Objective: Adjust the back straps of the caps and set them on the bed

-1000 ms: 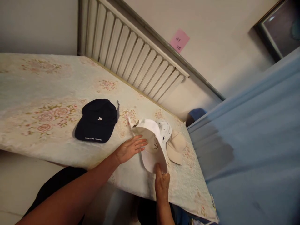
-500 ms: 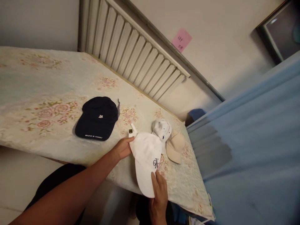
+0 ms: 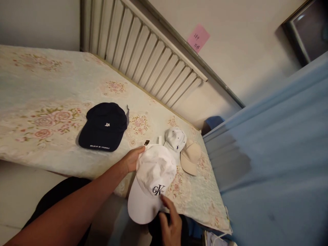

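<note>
My left hand (image 3: 133, 159) grips a white baseball cap (image 3: 156, 167) by its back edge, near the strap and dark buckle. The cap is tilted, brim toward me, with dark letters on its front. At the brim's right side, my right hand (image 3: 171, 220) has thumb and forefinger apart; the forefinger reaches the cap's edge by the letters, and whether it touches I cannot tell. A navy cap (image 3: 104, 127) with white lettering lies left of my left hand. Beyond the held cap lie a second white cap (image 3: 176, 138) with a small dark emblem and a beige cap (image 3: 191, 157).
The caps are on a bed with a floral cover (image 3: 64, 92). A pale slatted rail (image 3: 151, 56) runs along its far side by the wall. A blue curtain (image 3: 276, 147) hangs on the right. A pink note (image 3: 198, 37) is on the wall.
The held white cap has turned so its brim points more to the left and its front faces me more. My right hand's fingers have come off the brim and spread.
</note>
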Motion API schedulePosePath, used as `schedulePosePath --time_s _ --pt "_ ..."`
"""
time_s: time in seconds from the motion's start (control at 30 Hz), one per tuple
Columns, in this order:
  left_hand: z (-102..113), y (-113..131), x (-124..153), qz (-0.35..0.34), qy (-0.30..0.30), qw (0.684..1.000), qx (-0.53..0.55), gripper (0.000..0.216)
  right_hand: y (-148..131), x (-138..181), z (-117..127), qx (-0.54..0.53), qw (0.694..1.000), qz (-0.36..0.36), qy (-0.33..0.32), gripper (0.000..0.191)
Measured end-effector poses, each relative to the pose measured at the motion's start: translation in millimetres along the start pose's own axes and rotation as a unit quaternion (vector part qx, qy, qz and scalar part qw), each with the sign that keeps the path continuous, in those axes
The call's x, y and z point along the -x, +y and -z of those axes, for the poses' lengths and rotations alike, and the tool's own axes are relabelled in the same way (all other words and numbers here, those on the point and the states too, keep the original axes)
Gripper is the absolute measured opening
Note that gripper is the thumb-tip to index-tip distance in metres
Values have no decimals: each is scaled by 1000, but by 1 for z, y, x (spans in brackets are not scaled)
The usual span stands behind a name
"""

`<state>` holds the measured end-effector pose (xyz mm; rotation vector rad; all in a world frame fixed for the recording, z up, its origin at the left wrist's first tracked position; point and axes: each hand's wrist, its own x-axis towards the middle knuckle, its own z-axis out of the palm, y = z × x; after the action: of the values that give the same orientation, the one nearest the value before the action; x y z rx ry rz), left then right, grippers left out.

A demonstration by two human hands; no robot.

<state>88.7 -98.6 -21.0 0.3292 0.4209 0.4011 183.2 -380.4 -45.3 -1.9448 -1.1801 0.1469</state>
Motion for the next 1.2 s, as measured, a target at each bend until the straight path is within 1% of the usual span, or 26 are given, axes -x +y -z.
schedulePosePath --time_s 0.03,0.07,0.1,0.13,0.17,0.2,0.23,0.3,0.37,0.4,0.5,0.6,0.67,0.77,0.87,0.97,1.07,1.2 --pt "-1 0 2 -6 -19 1000 -4 17 5 -10 6 -33 995 -82 54 36" --pt "-2 0 3 -12 -43 999 -11 14 9 -21 11 -66 981 -155 96 36" --pt "-2 -1 5 -13 -71 997 -21 14 14 -33 15 -109 963 -213 125 39" --pt "-2 -1 6 -11 -98 995 -34 16 17 -45 17 -160 943 -256 137 41" --pt "-2 -2 8 -9 -120 991 -50 18 20 -57 17 -205 925 -291 133 40" --pt "-2 -2 9 -5 -136 988 -67 19 22 -66 16 -238 907 -323 127 37" --pt "-1 -3 10 -1 -145 986 -83 20 22 -74 13 -267 896 -339 107 34" --pt "1 -4 11 8 -152 982 -111 23 22 -85 2 -332 883 -328 48 30" --pt "2 -5 11 19 -162 979 -126 27 21 -90 -10 -405 865 -297 -12 32" --pt "3 -6 11 21 -167 977 -130 29 21 -91 -16 -434 853 -289 -32 35" --pt "4 -7 11 22 -180 975 -131 31 19 -94 -25 -478 821 -305 -62 41" --pt "4 -7 12 21 -184 974 -128 27 11 -98 -21 -498 806 -310 -76 39" --pt "2 -7 14 26 -185 975 -120 24 2 -100 -13 -507 806 -298 -73 39" --pt "-3 -6 18 29 -179 976 -120 21 -11 -101 0 -500 817 -284 -51 40" --pt "-6 -5 23 32 -176 974 -139 20 -17 -100 11 -494 826 -266 -47 40" --pt "-7 -4 24 33 -181 970 -160 20 -21 -97 20 -481 833 -269 -54 39" --pt "-6 -4 24 25 -171 967 -186 23 -30 -95 25 -456 845 -270 -68 35" --pt "-4 -6 24 21 -163 963 -215 24 -49 -92 30 -449 854 -239 -104 26"
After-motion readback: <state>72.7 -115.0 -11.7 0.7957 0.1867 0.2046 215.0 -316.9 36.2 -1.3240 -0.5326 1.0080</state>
